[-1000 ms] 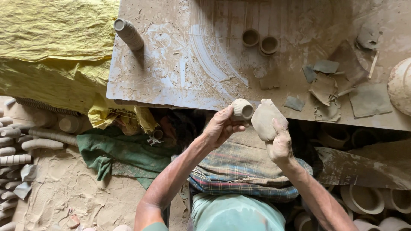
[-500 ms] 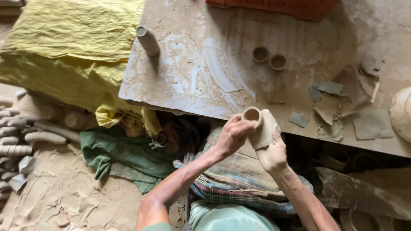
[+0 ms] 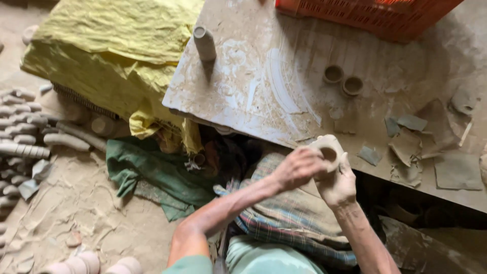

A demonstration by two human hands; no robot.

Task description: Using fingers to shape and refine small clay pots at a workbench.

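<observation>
Both my hands meet at the near edge of a clay-smeared work board (image 3: 264, 96). My left hand (image 3: 297, 167) wraps around a small grey clay cup (image 3: 328, 150), its open mouth facing up. My right hand (image 3: 339, 185) presses a flat piece of clay against the cup's side from the right and below. Only the cup's rim and hollow show between my fingers. Two finished small clay cups (image 3: 342, 81) stand on the board beyond my hands.
An upright clay cylinder (image 3: 205, 43) stands at the board's left. Flat clay scraps (image 3: 413, 139) lie to the right. An orange plastic crate (image 3: 365, 15) is at the far edge. A yellow sheet (image 3: 111, 56), a green cloth (image 3: 152, 170) and rows of clay rolls (image 3: 20, 122) lie at the left.
My hands came together: the cup in my left hand and the flat clay piece in my right were apart, now pressed against each other. The view shifted toward the board's far side.
</observation>
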